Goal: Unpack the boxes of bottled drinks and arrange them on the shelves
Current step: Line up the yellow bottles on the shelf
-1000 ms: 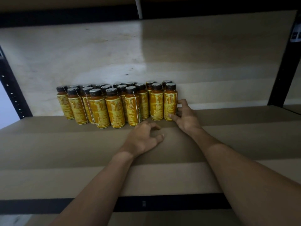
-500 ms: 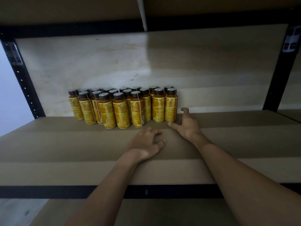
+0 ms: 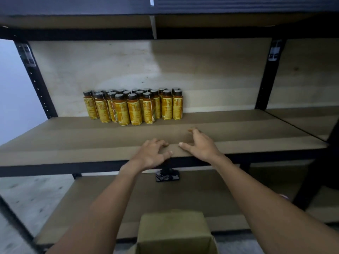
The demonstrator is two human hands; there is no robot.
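Brown shelf board (image 3: 73,140) lies beneath both hands at its front edge. The left hand (image 3: 152,154) is palm down with fingers loosely curled, holding nothing; its fingertips blur, so contact with the board cannot be told. The right hand (image 3: 200,145), just beside it, is spread and empty, thumb pointing toward the left. Well behind them, yellow-labelled bottles (image 3: 134,107) with dark caps stand upright in a tight cluster against the back panel, the rear rows mostly hidden. Below, a cardboard box (image 3: 174,233) is cut off at the bottom of the view, its contents unseen.
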